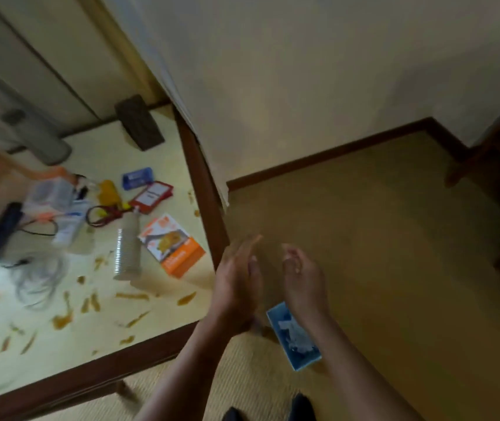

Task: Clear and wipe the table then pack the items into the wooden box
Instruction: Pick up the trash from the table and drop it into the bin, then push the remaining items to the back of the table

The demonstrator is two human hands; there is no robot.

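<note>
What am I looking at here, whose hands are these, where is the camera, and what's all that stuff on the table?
There is no machine here. A person wears one wide-angle camera on the head, looking down at their own hands. The left hand and right hand are raised over the floor, and both hold nothing. The table at the left is smeared with brown stains. It carries an orange box, a stack of clear cups, a red card, a blue packet and tangled cables. A blue tissue box sits on the floor below the right forearm.
</note>
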